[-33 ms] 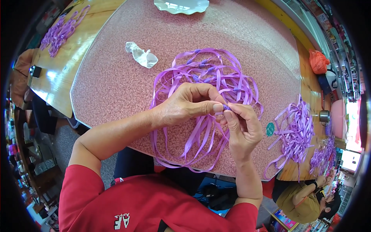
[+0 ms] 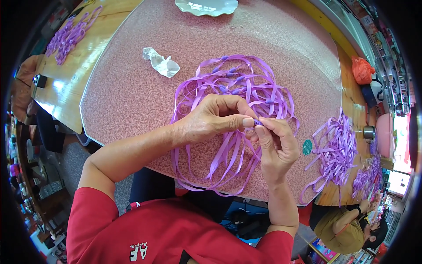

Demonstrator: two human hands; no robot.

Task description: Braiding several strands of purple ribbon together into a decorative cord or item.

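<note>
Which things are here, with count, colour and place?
ribbon heap: one, purple, centre
small piece: one, dark purple, above heap
ribbon bundles: three or more, purple, right, upper left
crumpled wad: one, white, left of heap
dish: one, white, far edge
patch: one, green, right of heap
tabletop: one, pink, centre
wooden surfaces: two, brown, sides
bag: one, orange, upper right
basin: one, pink, far right
other person: one, olive top, lower right
edge clutter: uncountable, mixed
left grip: one, bare, on piece
right grip: one, bare, on piece
shirt: one, red, bottom
</note>
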